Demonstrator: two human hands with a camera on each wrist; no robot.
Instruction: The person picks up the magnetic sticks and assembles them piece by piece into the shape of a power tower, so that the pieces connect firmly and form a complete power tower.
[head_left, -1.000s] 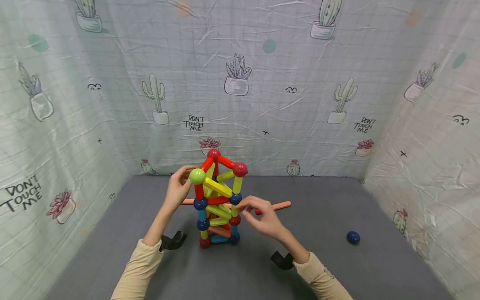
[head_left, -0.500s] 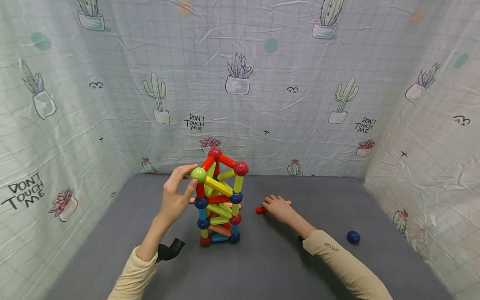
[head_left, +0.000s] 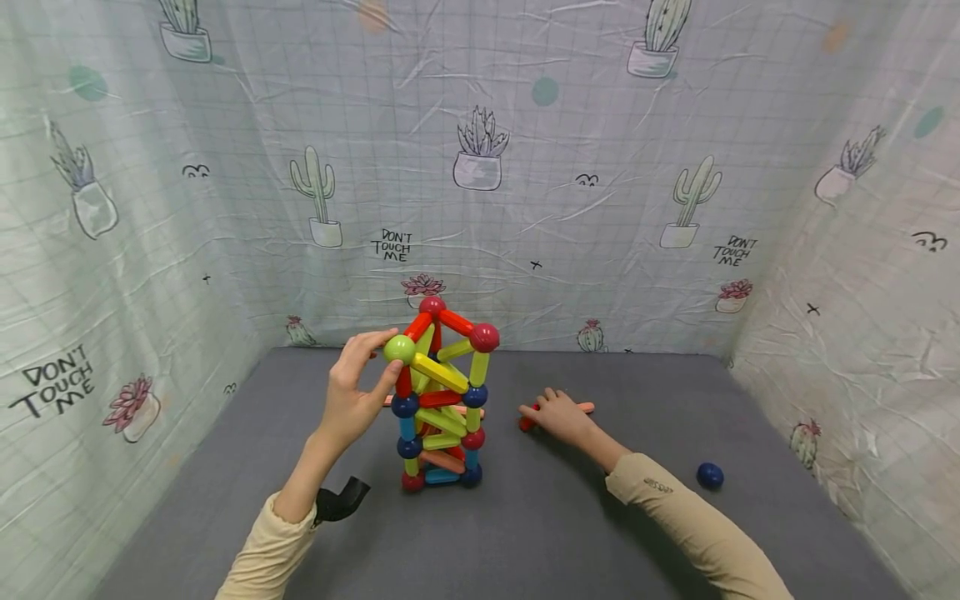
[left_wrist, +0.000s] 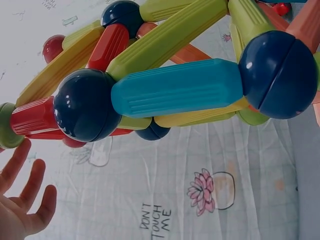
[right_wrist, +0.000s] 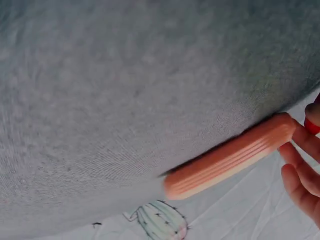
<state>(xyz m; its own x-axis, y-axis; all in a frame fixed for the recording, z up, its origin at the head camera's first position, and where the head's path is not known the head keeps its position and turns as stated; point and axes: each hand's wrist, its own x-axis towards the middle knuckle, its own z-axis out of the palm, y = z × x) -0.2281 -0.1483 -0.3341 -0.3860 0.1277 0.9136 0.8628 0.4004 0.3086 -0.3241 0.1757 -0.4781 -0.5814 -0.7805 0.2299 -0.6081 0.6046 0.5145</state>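
Note:
A tower of magnetic rods and balls [head_left: 442, 398] stands upright on the grey table. My left hand [head_left: 351, 390] pinches the light green ball [head_left: 399, 350] at its top left corner between thumb and fingers. In the left wrist view the other fingers [left_wrist: 37, 182] spread beside the tower's red rod [left_wrist: 32, 116]. At the right, low on the table, my right hand [head_left: 561, 415] grips a red rod [head_left: 528, 419], mostly hidden under the fingers. An orange rod [right_wrist: 230, 157] lies right at those fingers in the right wrist view.
A loose dark blue ball [head_left: 710, 476] sits at the right of the table. Partly hidden behind the tower lies another orange rod [head_left: 388, 401]. Cloth with printed cacti [head_left: 480, 217] hangs round the back and sides. A black strap [head_left: 341, 500] hangs at the left wrist.
My right hand has left the tower's right side and moved right, down to the rods on the table, where it now grips the red one. My left thumb has come onto the green ball.

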